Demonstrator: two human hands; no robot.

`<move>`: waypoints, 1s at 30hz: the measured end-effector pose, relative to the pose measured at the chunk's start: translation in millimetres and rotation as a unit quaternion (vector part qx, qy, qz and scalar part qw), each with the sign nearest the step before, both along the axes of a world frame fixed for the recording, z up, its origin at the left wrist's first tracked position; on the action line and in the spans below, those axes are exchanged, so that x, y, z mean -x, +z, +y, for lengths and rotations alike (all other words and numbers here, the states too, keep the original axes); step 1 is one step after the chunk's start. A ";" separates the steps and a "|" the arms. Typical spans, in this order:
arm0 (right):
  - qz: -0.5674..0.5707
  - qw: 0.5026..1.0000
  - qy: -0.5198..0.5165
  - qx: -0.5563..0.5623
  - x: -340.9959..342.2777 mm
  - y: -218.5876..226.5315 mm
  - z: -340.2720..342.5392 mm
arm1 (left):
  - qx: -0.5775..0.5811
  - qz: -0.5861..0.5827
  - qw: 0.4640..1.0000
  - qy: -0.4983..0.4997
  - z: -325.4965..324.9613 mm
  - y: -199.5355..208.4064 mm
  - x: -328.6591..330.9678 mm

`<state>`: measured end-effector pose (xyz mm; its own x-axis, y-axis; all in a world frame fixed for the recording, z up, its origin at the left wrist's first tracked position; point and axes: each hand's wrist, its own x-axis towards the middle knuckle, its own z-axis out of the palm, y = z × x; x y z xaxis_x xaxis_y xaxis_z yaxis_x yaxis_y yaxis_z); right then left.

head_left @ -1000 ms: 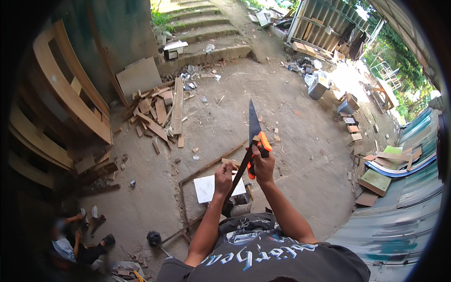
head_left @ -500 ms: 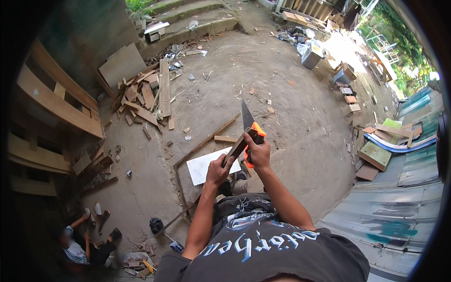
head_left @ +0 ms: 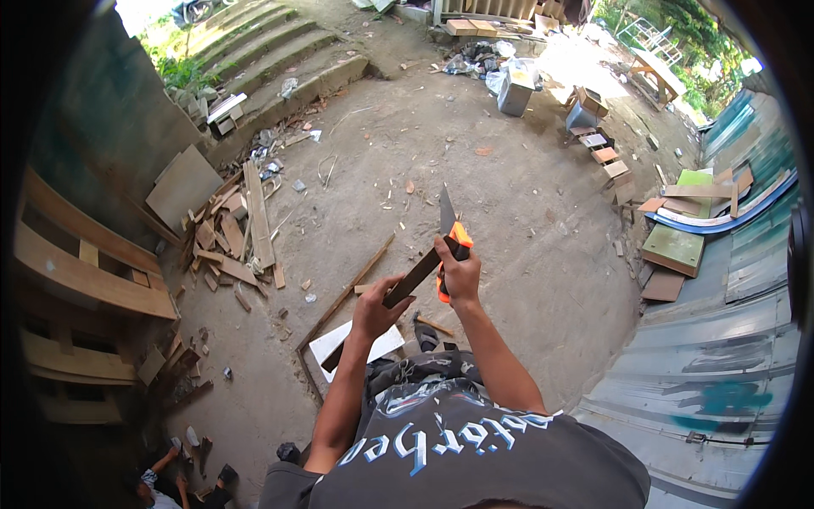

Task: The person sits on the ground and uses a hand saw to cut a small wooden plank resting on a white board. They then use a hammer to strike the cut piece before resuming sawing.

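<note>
My right hand [head_left: 459, 273] grips the orange and black handle of a hand saw [head_left: 447, 225], blade pointing up and away from me. My left hand [head_left: 376, 312] holds a dark wooden strip [head_left: 398, 288] that slants from near my knee up to the saw handle. The saw blade meets the upper end of the strip. Both hands are raised in front of my chest, over the dirt ground. A white board [head_left: 356, 343] lies on the ground just below my left hand.
A long thin batten [head_left: 348, 293] lies on the ground left of my hands. A heap of wood offcuts [head_left: 233, 237] sits at the left, wooden pallets [head_left: 76, 280] stand along the left wall, concrete steps [head_left: 263, 59] rise behind. Boards and boxes [head_left: 678, 246] line the right. A person's feet [head_left: 191, 467] show bottom left.
The view has swung, so the ground scene shifted down and left. My hands keep the saw and the strip, and the saw blade now stands more upright against the strip's end.
</note>
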<state>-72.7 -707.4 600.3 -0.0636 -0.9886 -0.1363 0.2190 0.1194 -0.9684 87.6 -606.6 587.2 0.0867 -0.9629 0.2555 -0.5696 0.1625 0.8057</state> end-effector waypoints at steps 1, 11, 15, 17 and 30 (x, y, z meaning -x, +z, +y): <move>0.007 1.000 0.001 0.003 5.7 -4.4 -9.2 | -0.015 0.015 1.000 -0.001 -9.8 -6.5 4.5; -0.049 0.997 0.005 -0.060 30.7 -26.9 -88.9 | -0.151 -0.026 0.988 -0.023 -84.9 23.0 -3.5; -0.082 0.996 -0.001 -0.031 29.1 -15.6 -106.4 | -0.096 -0.112 0.987 -0.070 -123.5 47.0 -16.7; -0.094 0.995 0.000 -0.032 28.5 -19.6 -113.3 | -0.066 -0.134 0.983 -0.102 -136.5 50.5 -20.2; 0.044 0.991 0.022 -0.122 54.6 -50.7 -136.0 | -0.290 0.043 0.954 -0.062 -145.4 3.1 14.0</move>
